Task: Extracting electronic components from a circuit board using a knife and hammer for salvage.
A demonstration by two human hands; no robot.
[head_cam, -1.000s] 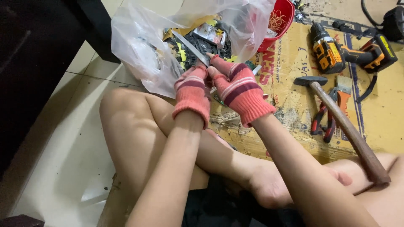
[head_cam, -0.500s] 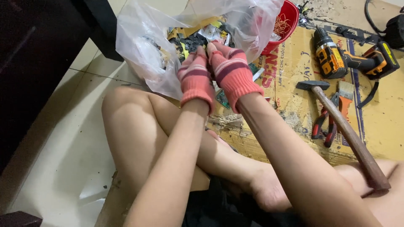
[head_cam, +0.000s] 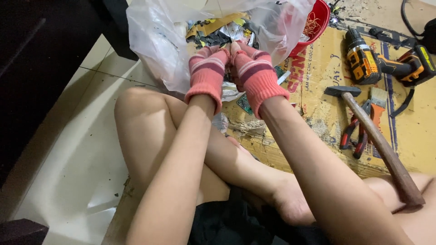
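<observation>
Both my hands wear pink striped gloves and meet, fingertips together, over the mouth of a clear plastic bag (head_cam: 154, 41) full of mixed scrap. My left hand (head_cam: 206, 75) and my right hand (head_cam: 256, 75) are curled shut side by side, pinching a small scrap piece (head_cam: 231, 44) that the gloves mostly hide. I sit cross-legged, my bare knee just below the left hand. A small green circuit board (head_cam: 245, 104) lies under my right wrist.
Flattened cardboard (head_cam: 318, 104) covers the floor on the right. On it lie a wooden-handled hammer (head_cam: 377, 136), red-handled pliers (head_cam: 356, 131), an orange brush (head_cam: 376, 106) and two yellow-black power drills (head_cam: 363, 61) (head_cam: 418, 63). A red bowl (head_cam: 320, 18) stands behind the bag. Dark furniture (head_cam: 41, 68) is left.
Both hands moved up and away from me toward the bag's mouth. The grey flat strip seen between them a second ago is no longer visible.
</observation>
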